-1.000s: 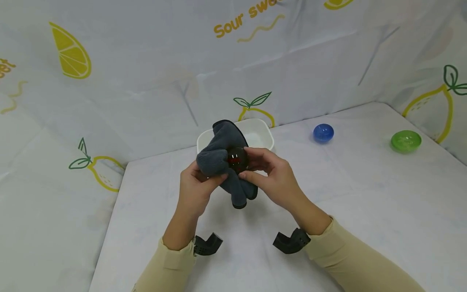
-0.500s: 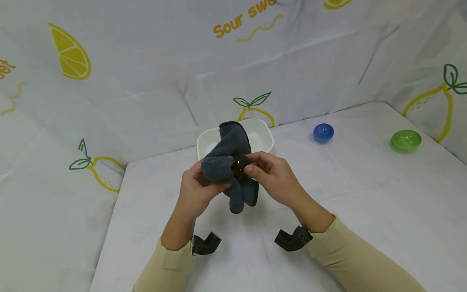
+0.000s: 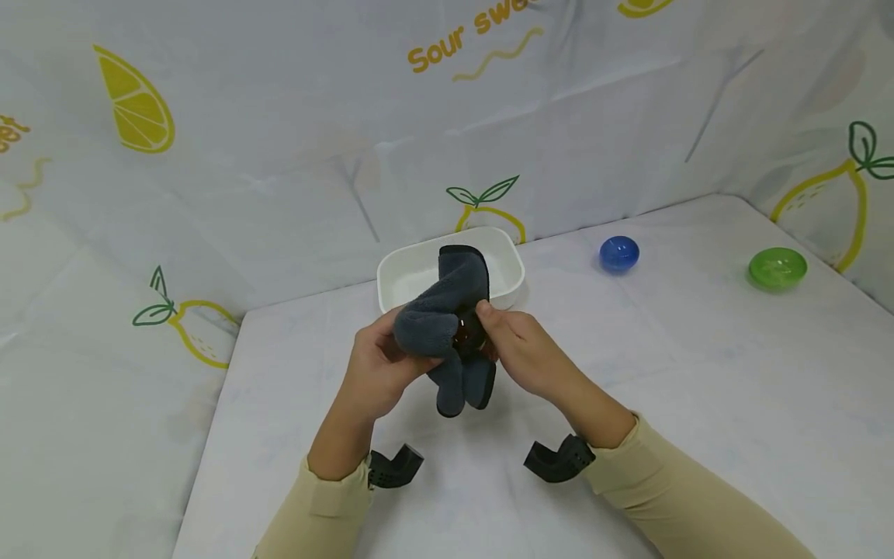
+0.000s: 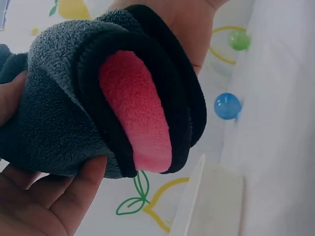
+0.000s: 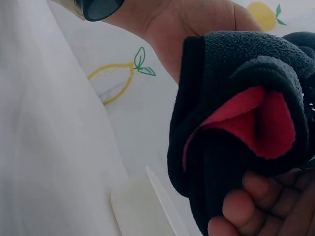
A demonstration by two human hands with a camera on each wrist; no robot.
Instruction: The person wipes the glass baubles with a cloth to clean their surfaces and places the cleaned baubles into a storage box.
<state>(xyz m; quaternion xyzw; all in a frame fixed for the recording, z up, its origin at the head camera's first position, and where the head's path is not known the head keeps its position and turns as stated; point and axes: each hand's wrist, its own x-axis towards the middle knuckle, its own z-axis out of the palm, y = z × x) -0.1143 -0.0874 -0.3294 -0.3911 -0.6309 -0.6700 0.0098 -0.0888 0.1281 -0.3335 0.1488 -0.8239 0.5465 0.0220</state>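
Observation:
A dark grey cloth [image 3: 426,330] with black edging is bunched up in front of me, between my two hands. Its pinkish-red underside shows in both wrist views. My left hand [image 3: 373,369] grips the cloth from the left, thumb in front. Partly wrapped in it is a small, round, dark reddish glassy thing [image 3: 470,332], shiny and mostly covered. My right hand [image 3: 525,351] pinches that thing at its right side, thumb on the near upper edge where the cloth meets it. The other right fingers are behind, largely hidden in the head view.
Behind the cloth stands a white rectangular basin [image 3: 393,268] against the lemon-printed backdrop. A blue glass bowl [image 3: 618,255] sits at the back right. Farther right is a green glass bowl [image 3: 777,269]. A white cloth [image 3: 663,388] covers the table.
Both hands have lowered slightly toward me and right with the cloth and the glassy thing. The right thumb has shifted up to the upper edge, and the cloth now covers more of the thing.

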